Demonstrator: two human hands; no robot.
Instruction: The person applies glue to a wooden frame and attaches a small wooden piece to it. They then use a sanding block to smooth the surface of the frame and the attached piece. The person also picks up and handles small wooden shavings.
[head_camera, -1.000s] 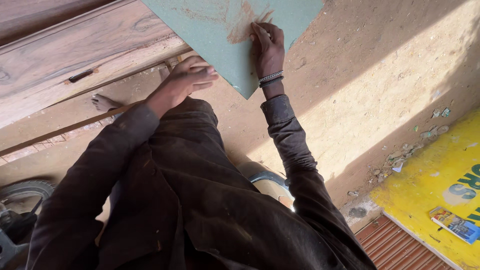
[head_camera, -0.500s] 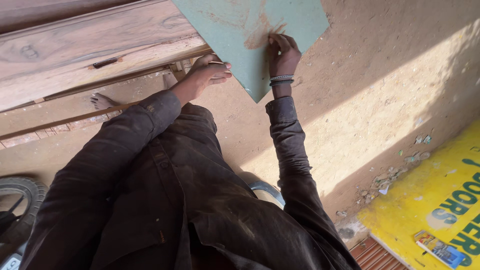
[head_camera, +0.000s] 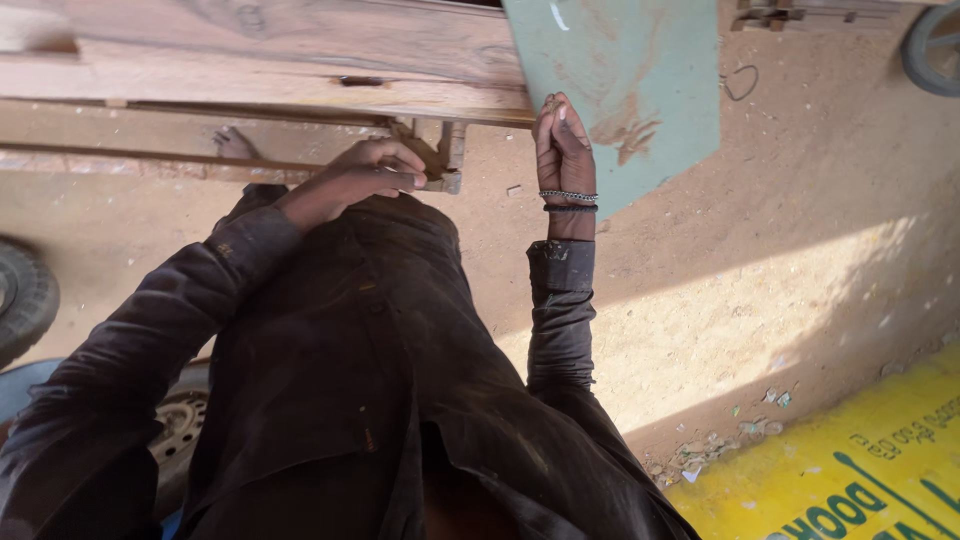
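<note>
My right hand (head_camera: 564, 150), with bracelets on the wrist, grips the left edge of a pale green flat board (head_camera: 640, 90) smeared with brown dust. The board lies against the end of long wooden planks (head_camera: 270, 60). My left hand (head_camera: 362, 180) hovers in front of my dark shirt with its fingers curled in. Its fingertips are next to a small wooden block (head_camera: 445, 165) under the planks. I see nothing inside that hand.
Sandy ground (head_camera: 760, 300) lies below, partly in sunlight. A yellow printed sheet (head_camera: 860, 470) sits at the lower right with small debris beside it. Tyres show at the left edge (head_camera: 25, 300) and the top right corner (head_camera: 935, 45). A bare foot (head_camera: 232, 145) stands by the planks.
My left hand has come off the plank and curled in front of my chest. My right hand slid from the board's face to its left edge. The view shifted.
</note>
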